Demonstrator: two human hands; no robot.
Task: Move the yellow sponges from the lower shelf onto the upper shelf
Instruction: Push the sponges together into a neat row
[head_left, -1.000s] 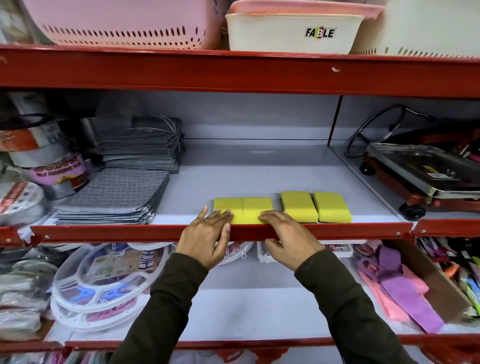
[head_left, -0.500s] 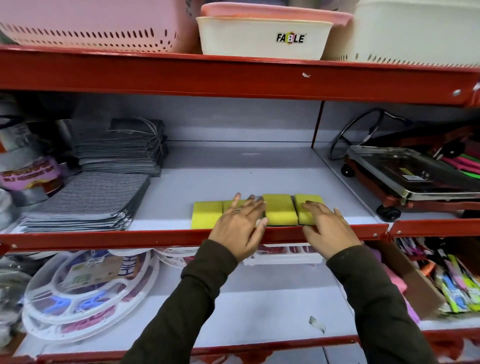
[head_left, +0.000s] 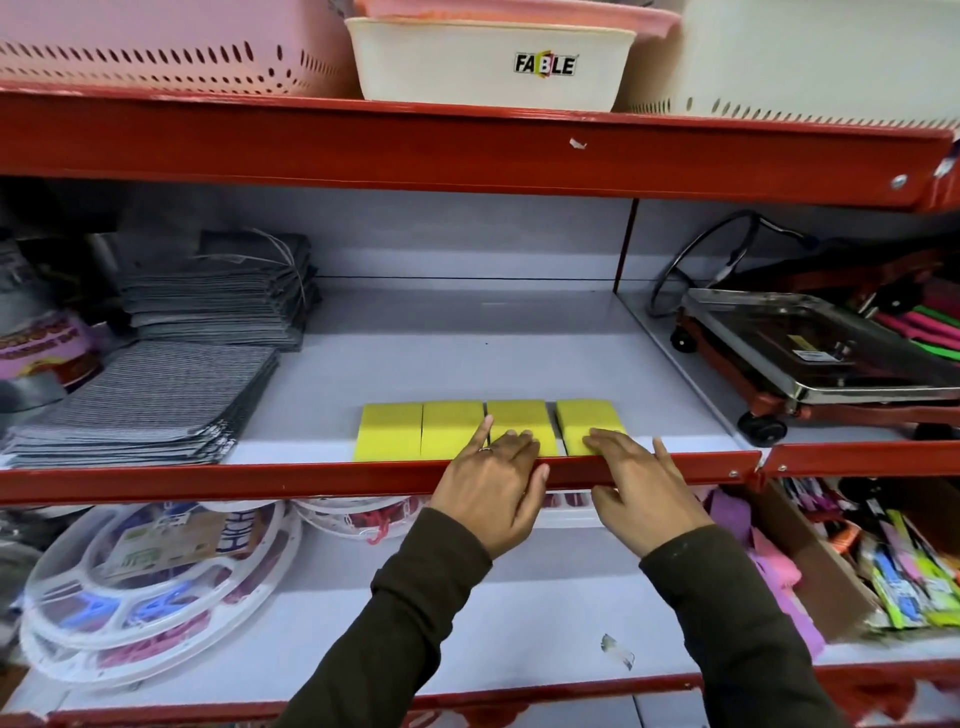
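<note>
Several yellow sponges (head_left: 421, 430) lie side by side in a row along the front of the middle shelf (head_left: 457, 338), just behind its red lip (head_left: 260, 480). My left hand (head_left: 493, 483) rests flat over the lip with its fingertips on the third sponge (head_left: 519, 418). My right hand (head_left: 639, 483) lies flat beside it, fingertips touching the rightmost sponge (head_left: 587, 415). Neither hand grips anything. The white shelf below (head_left: 467, 623) shows no sponges.
Stacks of grey cloths (head_left: 150, 400) sit at the left of the middle shelf, a metal weighing scale (head_left: 810, 358) at the right. Pink and white baskets and a white Fable tub (head_left: 493, 62) stand on the top shelf. Round plastic hangers (head_left: 145, 587) and packaged items (head_left: 893, 571) fill the lower shelf.
Both hands slid right along the row, from the left two sponges to the right two. The right pair now sits closer to the others.
</note>
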